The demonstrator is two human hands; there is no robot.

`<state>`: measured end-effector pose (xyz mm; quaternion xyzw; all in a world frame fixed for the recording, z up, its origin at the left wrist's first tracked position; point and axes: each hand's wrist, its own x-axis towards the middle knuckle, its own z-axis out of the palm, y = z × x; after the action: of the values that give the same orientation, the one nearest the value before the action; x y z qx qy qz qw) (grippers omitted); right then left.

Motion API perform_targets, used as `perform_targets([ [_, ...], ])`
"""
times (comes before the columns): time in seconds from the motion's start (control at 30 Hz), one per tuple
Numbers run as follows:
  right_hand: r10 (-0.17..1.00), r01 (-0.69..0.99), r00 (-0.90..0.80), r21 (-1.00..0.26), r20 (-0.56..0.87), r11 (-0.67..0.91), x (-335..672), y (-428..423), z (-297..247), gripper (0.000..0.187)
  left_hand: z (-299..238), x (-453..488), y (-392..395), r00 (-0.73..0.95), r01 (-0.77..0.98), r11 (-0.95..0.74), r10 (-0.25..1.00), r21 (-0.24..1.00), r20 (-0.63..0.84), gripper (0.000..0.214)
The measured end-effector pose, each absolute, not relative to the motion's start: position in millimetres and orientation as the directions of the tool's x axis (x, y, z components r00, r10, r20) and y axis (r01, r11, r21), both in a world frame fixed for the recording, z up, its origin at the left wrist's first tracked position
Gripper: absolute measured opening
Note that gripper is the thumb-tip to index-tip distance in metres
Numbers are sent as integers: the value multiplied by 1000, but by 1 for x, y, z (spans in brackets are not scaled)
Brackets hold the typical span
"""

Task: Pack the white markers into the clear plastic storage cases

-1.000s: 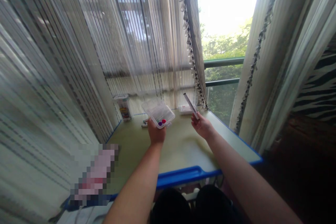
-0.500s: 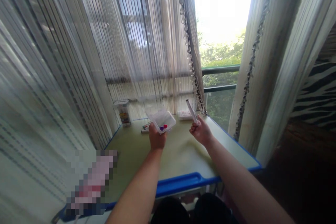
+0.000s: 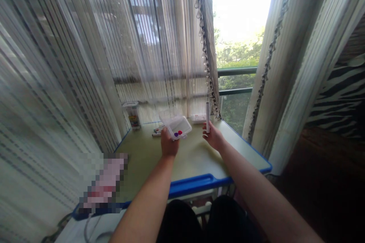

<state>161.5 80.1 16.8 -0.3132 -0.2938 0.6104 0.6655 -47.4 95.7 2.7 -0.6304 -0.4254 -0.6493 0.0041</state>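
My left hand [image 3: 170, 142] is closed around the near left side of a clear plastic box [image 3: 182, 124], whose lid stands open at the back. Inside the box, near its front, lie a purple round piece [image 3: 176, 134] and a red round piece [image 3: 180, 132], too small to name. In my right hand [image 3: 213, 136] is a white marker [image 3: 207, 117] with a dark tip, held upright above the table. Just behind my left hand, several more pens [image 3: 156, 133] rest on the tabletop, partly hidden by the box and hand.
The pale table [image 3: 196, 159] has a blue rim. A clear tub with a label [image 3: 134, 115] stands at its back left, and a small white box [image 3: 199, 118] at the back. A pixelated pink item [image 3: 107, 182] lies at the left edge. Curtains [image 3: 159, 64] hang behind.
The marker in my right hand has turned from leaning left to nearly upright, and some of that hand's fingers have loosened. My left hand still holds the box. The view has shifted slightly.
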Motion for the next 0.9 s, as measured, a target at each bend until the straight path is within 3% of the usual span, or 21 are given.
perform_targets([
  [0.3, 993, -549, 107, -830, 54, 105, 160, 78, 17, 7, 5, -44, 94, -152, 544, -676, 503, 497, 851, 33],
  [0.63, 967, -430, 250, -890, 45, 152, 160, 81, 14, 10, 5, -42, 100, -154, 523, -669, 536, 528, 830, 34],
  [0.9, 968, -466, 242, -867, 70, 179, 156, 81, 19, 13, 4, -42, 104, -131, 534, -668, 540, 518, 831, 33],
])
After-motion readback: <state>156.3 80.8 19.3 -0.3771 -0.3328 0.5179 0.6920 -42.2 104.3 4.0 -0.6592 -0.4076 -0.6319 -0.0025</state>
